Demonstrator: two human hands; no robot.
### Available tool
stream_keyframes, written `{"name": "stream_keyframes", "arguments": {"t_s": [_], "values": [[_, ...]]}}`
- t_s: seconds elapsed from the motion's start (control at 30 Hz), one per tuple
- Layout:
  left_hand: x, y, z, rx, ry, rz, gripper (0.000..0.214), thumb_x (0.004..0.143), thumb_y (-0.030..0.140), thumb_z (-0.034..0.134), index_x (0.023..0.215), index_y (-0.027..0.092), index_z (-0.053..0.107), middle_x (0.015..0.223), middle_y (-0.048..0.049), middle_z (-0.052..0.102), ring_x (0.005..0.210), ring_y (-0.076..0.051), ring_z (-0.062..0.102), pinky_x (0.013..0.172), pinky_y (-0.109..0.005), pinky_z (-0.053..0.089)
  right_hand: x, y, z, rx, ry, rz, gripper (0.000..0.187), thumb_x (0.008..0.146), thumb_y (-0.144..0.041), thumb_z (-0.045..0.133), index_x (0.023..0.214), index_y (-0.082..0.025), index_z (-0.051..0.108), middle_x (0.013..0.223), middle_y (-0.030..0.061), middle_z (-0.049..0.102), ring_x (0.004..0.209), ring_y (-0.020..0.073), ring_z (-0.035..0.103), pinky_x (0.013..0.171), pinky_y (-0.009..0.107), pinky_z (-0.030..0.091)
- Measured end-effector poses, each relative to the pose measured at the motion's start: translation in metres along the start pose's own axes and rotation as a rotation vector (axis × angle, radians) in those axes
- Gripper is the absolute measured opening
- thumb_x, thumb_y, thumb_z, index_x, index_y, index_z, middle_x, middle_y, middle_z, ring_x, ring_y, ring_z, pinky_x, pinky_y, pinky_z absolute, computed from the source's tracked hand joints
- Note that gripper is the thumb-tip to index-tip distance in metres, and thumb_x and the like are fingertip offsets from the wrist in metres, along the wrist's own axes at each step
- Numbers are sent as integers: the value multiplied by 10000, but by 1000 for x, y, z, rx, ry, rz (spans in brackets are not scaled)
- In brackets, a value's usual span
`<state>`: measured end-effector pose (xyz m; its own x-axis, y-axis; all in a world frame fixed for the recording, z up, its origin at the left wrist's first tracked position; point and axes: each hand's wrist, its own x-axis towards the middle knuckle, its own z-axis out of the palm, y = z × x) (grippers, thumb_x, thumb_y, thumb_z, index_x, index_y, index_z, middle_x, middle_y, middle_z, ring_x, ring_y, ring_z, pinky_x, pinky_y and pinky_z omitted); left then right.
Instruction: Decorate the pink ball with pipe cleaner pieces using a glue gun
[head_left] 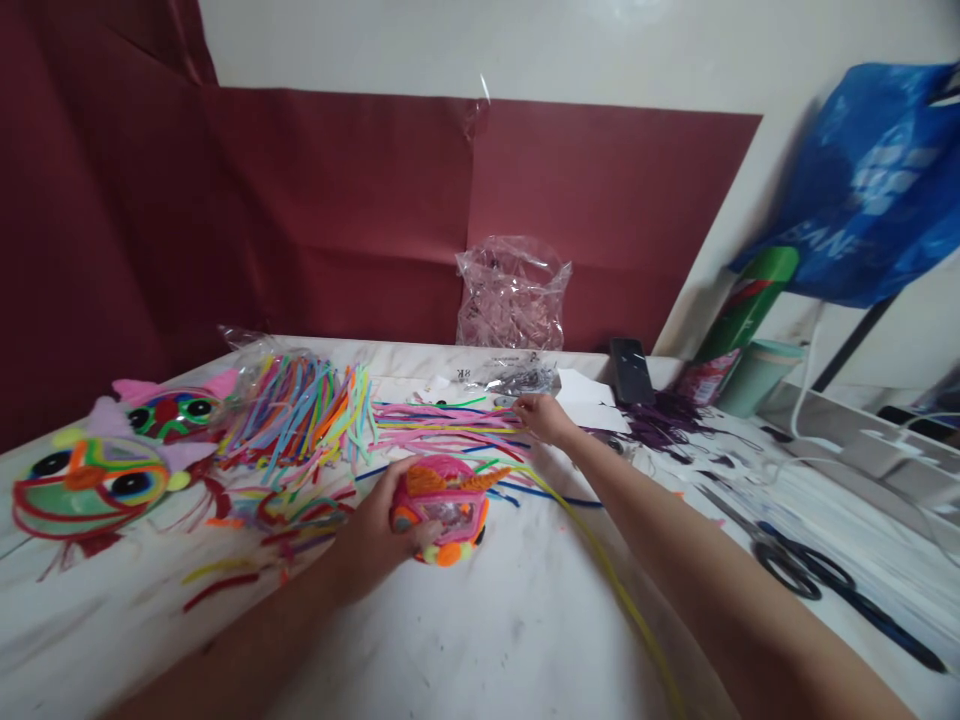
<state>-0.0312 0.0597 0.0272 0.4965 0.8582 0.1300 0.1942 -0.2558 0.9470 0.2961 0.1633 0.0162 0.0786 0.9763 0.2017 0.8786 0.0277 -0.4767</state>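
Observation:
My left hand [397, 530] is wrapped round a small pink and orange pipe-cleaner craft [450, 512] with a clear plastic window. It is held just above the table. My right hand [541, 418] reaches farther back, its fingers pinched together at the right end of a row of long pipe cleaners [442, 425] in pink, yellow and blue. Whether anything is between those fingertips is too small to see. From near the craft, a long yellow strand [611, 575] curves toward the front edge under my right forearm.
Two colourful animal-face crafts [97, 480] lie at the left, beside a bundle of pipe cleaners [300, 405]. Scissors [787, 560] lie at the right. A phone [631, 372], purple strands [667, 420] and a pale green cup [765, 375] stand or lie farther back. Clear bag [514, 295] behind.

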Motion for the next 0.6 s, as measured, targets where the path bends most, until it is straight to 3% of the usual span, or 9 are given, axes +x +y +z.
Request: {"name": "stream_keyframes", "arguments": {"t_s": [0.37, 0.6], "values": [[-2, -1, 1, 10, -1, 6, 698, 708, 344, 690, 1316, 203, 377, 1238, -106, 602, 1101, -275, 586, 926, -374, 473, -1, -13, -8, -21, 10, 85, 288, 916, -314, 546, 1163, -168, 561, 1162, 76, 591, 958, 198, 611, 807, 398, 526], [-2, -2, 1, 94, 15, -1, 692, 716, 313, 667, 1328, 214, 360, 1238, -101, 590, 1093, -268, 583, 929, -382, 472, 1, -2, -10, -86, 30, 200, 292, 917, -313, 545, 1173, -174, 556, 1180, 80, 582, 974, 201, 605, 819, 404, 521]]}}
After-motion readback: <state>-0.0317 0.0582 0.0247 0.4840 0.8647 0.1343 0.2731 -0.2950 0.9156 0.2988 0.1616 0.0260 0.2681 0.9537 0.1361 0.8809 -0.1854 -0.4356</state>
